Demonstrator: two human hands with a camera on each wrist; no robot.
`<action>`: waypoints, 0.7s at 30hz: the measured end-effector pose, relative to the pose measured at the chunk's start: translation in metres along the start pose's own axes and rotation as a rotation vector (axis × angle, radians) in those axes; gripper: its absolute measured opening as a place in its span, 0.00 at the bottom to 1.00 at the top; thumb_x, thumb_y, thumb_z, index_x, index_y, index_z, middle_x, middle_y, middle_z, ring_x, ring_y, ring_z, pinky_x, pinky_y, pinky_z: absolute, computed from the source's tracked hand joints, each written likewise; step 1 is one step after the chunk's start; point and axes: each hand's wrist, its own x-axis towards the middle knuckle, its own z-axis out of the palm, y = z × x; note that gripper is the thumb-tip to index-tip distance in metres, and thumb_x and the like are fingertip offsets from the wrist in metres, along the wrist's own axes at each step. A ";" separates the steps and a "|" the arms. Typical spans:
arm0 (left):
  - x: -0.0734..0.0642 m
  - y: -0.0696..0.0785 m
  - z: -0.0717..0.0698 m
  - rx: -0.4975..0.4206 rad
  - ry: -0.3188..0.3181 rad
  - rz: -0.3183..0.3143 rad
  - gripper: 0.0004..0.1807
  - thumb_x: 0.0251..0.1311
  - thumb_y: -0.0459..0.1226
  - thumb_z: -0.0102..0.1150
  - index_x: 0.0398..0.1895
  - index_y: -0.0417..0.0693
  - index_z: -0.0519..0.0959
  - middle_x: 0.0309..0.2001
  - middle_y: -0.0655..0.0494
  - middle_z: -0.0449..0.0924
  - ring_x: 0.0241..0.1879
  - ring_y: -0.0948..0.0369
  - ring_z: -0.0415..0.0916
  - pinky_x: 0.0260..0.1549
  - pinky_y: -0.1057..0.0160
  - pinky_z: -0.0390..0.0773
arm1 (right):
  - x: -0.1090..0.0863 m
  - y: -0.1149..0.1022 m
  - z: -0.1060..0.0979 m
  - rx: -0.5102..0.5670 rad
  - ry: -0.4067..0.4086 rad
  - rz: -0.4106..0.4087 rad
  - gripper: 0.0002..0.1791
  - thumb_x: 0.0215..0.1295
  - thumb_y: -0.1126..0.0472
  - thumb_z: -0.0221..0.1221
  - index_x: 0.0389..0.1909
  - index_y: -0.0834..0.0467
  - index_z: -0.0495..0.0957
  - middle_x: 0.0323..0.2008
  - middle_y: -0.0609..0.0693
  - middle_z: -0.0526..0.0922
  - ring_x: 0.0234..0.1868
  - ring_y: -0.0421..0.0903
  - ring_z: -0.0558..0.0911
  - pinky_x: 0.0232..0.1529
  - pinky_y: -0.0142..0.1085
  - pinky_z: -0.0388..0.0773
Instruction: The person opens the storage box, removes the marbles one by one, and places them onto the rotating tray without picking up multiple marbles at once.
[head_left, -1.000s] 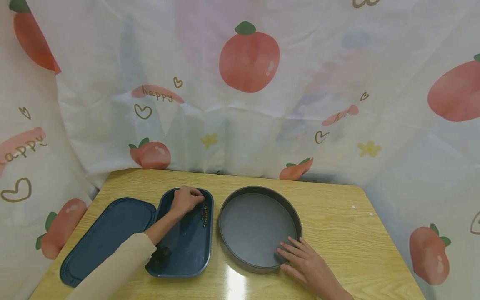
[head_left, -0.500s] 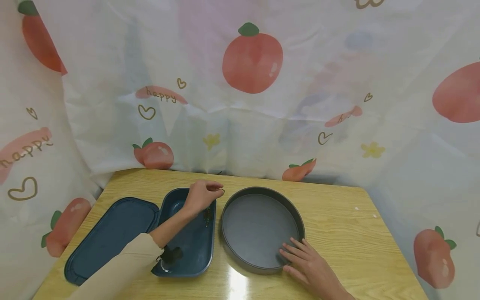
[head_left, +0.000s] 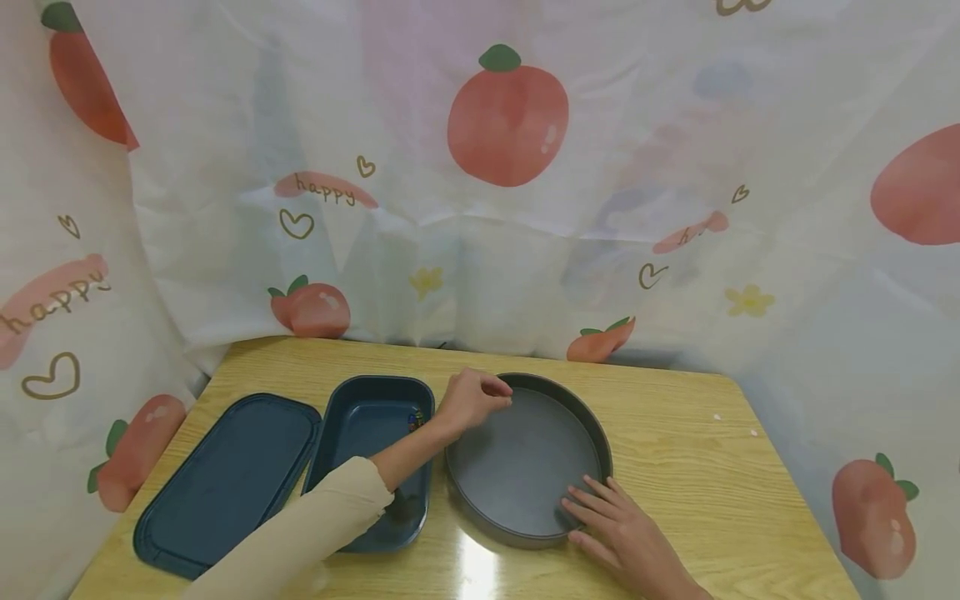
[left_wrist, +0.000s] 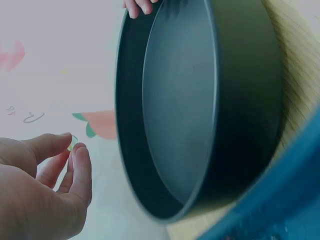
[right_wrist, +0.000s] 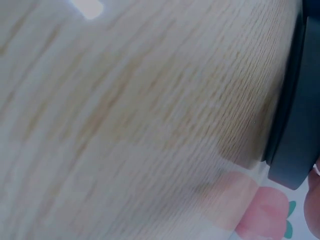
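My left hand (head_left: 470, 402) is over the far left rim of the round dark grey cake pan (head_left: 525, 467). In the left wrist view its thumb and fingertips pinch a small clear glass marble (left_wrist: 73, 142), mostly covered by the fingers. Several small coloured marbles (head_left: 416, 419) lie toward the far right corner of the deep blue tray (head_left: 367, 417), partly behind my left forearm. My right hand (head_left: 622, 533) rests on the pan's near right rim, fingers spread and extended over the edge.
A flat blue lid (head_left: 228, 483) lies left of the tray. The wooden table (head_left: 675, 467) bears two small white specks (head_left: 735, 425) at the right. A curtain (head_left: 420, 125) printed with fruit hangs behind and at both sides.
My left hand has moved right, from inside the blue tray to over the round pan's rim, carrying a marble. The right hand stays on the pan's rim.
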 end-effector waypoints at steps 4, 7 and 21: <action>0.007 -0.001 0.014 -0.019 -0.012 -0.022 0.05 0.59 0.31 0.69 0.38 0.41 0.88 0.33 0.57 0.84 0.34 0.60 0.80 0.33 0.61 0.79 | -0.001 0.000 0.000 0.018 -0.002 0.012 0.23 0.62 0.49 0.67 0.57 0.53 0.83 0.57 0.50 0.82 0.61 0.57 0.77 0.73 0.33 0.44; 0.010 -0.004 0.023 -0.016 -0.013 -0.046 0.04 0.59 0.31 0.69 0.37 0.41 0.88 0.31 0.58 0.84 0.32 0.60 0.79 0.31 0.61 0.79 | -0.001 0.000 -0.001 0.019 -0.003 0.016 0.23 0.62 0.49 0.67 0.57 0.53 0.84 0.57 0.50 0.82 0.61 0.57 0.77 0.73 0.33 0.44; 0.018 -0.024 0.060 0.005 0.007 -0.136 0.02 0.55 0.29 0.71 0.30 0.44 0.88 0.25 0.62 0.82 0.26 0.65 0.76 0.27 0.67 0.75 | 0.000 -0.001 0.000 0.016 -0.008 0.020 0.23 0.62 0.49 0.68 0.57 0.53 0.84 0.57 0.50 0.82 0.61 0.57 0.77 0.73 0.33 0.44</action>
